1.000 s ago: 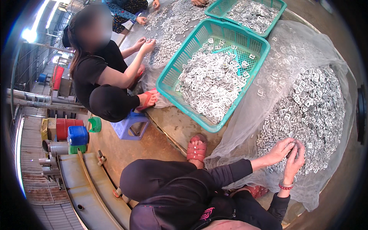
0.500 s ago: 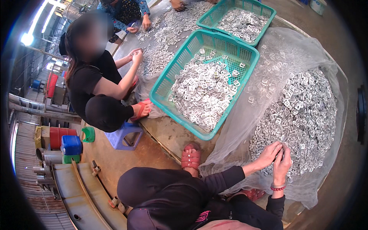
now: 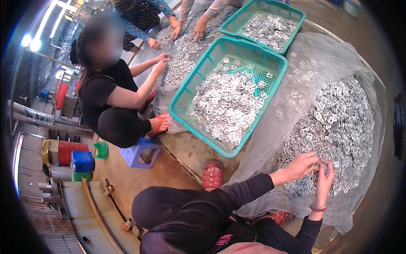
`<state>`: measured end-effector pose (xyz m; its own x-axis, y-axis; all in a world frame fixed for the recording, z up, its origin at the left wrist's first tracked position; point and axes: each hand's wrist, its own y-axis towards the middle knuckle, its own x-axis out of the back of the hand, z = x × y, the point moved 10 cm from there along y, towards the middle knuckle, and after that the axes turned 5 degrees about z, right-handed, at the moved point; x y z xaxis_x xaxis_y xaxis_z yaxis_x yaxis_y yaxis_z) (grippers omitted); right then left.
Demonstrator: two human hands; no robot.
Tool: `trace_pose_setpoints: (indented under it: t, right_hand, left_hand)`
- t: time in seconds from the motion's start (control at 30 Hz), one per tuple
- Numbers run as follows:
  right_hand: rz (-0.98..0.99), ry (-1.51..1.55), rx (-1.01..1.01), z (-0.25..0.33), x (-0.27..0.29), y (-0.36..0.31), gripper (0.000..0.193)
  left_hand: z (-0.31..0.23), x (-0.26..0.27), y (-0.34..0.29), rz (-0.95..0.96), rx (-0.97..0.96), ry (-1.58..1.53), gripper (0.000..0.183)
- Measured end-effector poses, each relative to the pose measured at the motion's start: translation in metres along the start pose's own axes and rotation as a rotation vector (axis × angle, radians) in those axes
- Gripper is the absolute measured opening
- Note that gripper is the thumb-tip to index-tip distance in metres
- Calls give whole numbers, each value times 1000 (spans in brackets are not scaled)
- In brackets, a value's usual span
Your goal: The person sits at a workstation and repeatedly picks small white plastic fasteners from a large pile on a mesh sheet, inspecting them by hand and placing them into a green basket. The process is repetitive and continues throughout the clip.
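My left hand and my right hand meet over the near edge of a heap of small grey metal buckles. Their fingers are bent and pinched together at the tips. Whatever is between them is too small and covered to make out. The buckles are flat, slotted pieces mixed with small rounded grey bits. Under the heap lies a sheet of pale netting. A red beaded bracelet circles my right wrist.
A green plastic basket of buckles stands left of the netting, with a second basket behind it. A co-worker sits on a blue stool at the left. Other people's hands reach into loose pieces at the far end.
My two hands have shifted a little to the right, still together. At the far end, another person's hands have come in over the loose pieces. The seated co-worker's hands have moved right.
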<state>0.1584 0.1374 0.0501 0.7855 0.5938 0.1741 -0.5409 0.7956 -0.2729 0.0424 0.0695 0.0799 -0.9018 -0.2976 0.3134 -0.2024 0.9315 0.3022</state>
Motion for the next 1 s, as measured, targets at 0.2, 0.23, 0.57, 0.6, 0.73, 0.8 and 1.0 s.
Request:
trace_pose_setpoints:
  t: [0.2,0.23,0.57,0.6,0.73,0.8,1.0]
  right_hand:
    - [-9,233,-77,-18,3,2,12]
    - [2,197,-63,-18,2,1,11]
    - [-201,661,-270,-81,59,-27,22]
    - [-273,784,-334,-93,76,-29,19]
    - [4,889,-101,-73,97,-9,14]
    - [-38,790,-42,-69,107,-9,14]
    - [-140,151,-269,-108,99,1,25]
  left_hand:
    - [-22,-1,-3,-92,-135,195,18]
    - [-21,0,-2,-87,-132,179,19]
    - [38,69,24,-140,97,-98,23]
    - [40,66,24,-124,131,22,28]
    - [40,23,48,13,134,258,42]
    - [54,-18,55,225,176,323,46]
    - [104,-90,58,411,203,730,45]
